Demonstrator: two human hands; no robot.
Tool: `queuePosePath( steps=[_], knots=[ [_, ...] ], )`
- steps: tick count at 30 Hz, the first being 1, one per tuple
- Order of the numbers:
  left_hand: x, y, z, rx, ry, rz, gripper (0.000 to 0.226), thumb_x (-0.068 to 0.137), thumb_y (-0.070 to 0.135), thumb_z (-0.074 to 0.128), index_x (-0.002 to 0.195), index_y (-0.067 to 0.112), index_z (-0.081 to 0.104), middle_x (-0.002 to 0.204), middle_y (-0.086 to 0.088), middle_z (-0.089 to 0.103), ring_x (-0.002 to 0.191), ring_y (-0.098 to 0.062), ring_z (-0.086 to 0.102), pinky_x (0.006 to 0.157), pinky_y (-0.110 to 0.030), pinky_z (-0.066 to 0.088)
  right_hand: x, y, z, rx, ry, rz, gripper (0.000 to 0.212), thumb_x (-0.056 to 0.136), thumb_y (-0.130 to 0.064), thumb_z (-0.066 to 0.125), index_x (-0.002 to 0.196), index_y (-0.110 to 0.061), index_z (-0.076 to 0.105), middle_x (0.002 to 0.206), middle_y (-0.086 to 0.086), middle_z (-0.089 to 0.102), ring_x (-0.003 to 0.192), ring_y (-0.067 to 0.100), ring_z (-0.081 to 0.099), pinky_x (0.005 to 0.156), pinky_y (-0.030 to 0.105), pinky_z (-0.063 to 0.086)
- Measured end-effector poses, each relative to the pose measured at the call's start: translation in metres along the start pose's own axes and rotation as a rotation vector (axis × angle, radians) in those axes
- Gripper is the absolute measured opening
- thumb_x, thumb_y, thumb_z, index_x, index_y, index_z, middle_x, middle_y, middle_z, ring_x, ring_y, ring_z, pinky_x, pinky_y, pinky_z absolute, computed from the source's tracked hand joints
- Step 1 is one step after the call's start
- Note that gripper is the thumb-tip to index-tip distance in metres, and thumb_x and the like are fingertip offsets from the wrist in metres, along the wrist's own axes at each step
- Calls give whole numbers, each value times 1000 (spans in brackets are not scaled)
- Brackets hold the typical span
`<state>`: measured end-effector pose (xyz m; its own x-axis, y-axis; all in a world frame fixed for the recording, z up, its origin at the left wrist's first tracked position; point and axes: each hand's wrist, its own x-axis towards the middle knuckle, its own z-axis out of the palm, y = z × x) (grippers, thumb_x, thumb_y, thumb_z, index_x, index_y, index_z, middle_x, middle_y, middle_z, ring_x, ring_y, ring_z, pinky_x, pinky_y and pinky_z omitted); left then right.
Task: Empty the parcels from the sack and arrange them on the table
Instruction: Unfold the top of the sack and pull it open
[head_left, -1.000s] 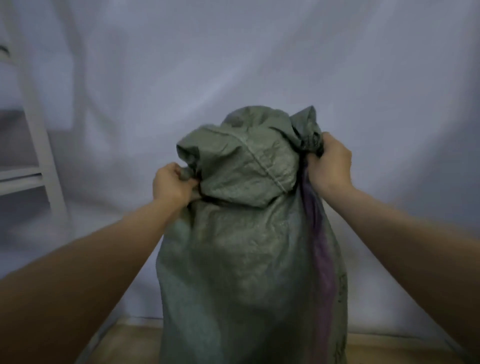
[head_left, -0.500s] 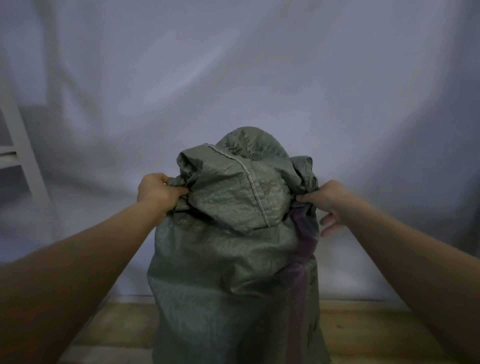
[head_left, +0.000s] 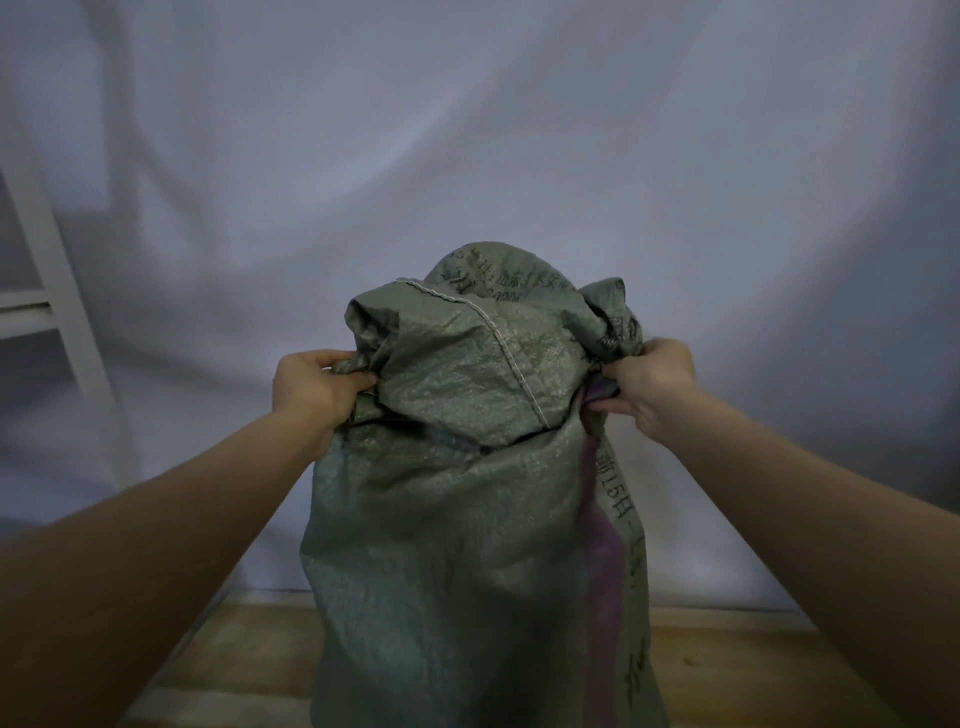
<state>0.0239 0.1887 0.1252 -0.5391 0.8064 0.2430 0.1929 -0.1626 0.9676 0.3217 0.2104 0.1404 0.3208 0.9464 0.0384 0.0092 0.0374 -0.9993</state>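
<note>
A tall green woven sack (head_left: 457, 519) with a purple stripe and dark print down its right side stands upright on the wooden table (head_left: 218, 670). Its top is folded over toward me, showing a stitched seam. My left hand (head_left: 311, 387) clutches bunched fabric at the sack's upper left. My right hand (head_left: 649, 382) clutches the bunched fabric at its upper right. No parcels are visible; the sack hides whatever is inside it.
A white cloth backdrop (head_left: 467, 156) hangs close behind the table. A white shelf frame (head_left: 47, 291) stands at the far left. Bare wooden table surface shows on both sides of the sack.
The sack and both hands sit lower in view than a second ago. My right hand, loosened half a second ago, has closed on the fabric again.
</note>
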Motion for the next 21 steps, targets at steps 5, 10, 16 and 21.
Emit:
queuePosePath(
  steps=[5, 10, 16, 21],
  knots=[
    [9, 21, 7, -144, 73, -19, 17, 79, 3, 78, 77, 14, 66, 79, -3, 65, 67, -16, 60, 61, -22, 48, 11, -20, 19, -31, 103, -131, 24, 83, 15, 47, 82, -5, 62, 78, 20, 67, 65, 39, 70, 61, 53, 61],
    [29, 66, 8, -271, 100, 106, 15, 80, 4, 77, 78, 14, 67, 79, -2, 67, 66, -15, 61, 66, -27, 54, 36, -60, 34, 50, 204, -318, 26, 75, 9, 54, 76, -16, 61, 86, 12, 69, 82, 35, 69, 75, 52, 61],
    [43, 44, 8, -22, 52, 92, 18, 74, 5, 83, 73, 13, 67, 87, -9, 70, 81, -24, 66, 79, -33, 56, 41, -60, 28, -247, 130, -356, 23, 72, 13, 52, 83, -3, 63, 90, 20, 67, 81, 41, 67, 70, 56, 60],
    [53, 57, 13, -170, 89, 175, 17, 78, 9, 80, 72, 18, 67, 79, -2, 69, 73, -18, 64, 69, -27, 55, 45, -52, 25, -181, 259, -498, 18, 80, 3, 50, 93, -4, 61, 96, 16, 66, 90, 36, 64, 79, 51, 57]
  ],
)
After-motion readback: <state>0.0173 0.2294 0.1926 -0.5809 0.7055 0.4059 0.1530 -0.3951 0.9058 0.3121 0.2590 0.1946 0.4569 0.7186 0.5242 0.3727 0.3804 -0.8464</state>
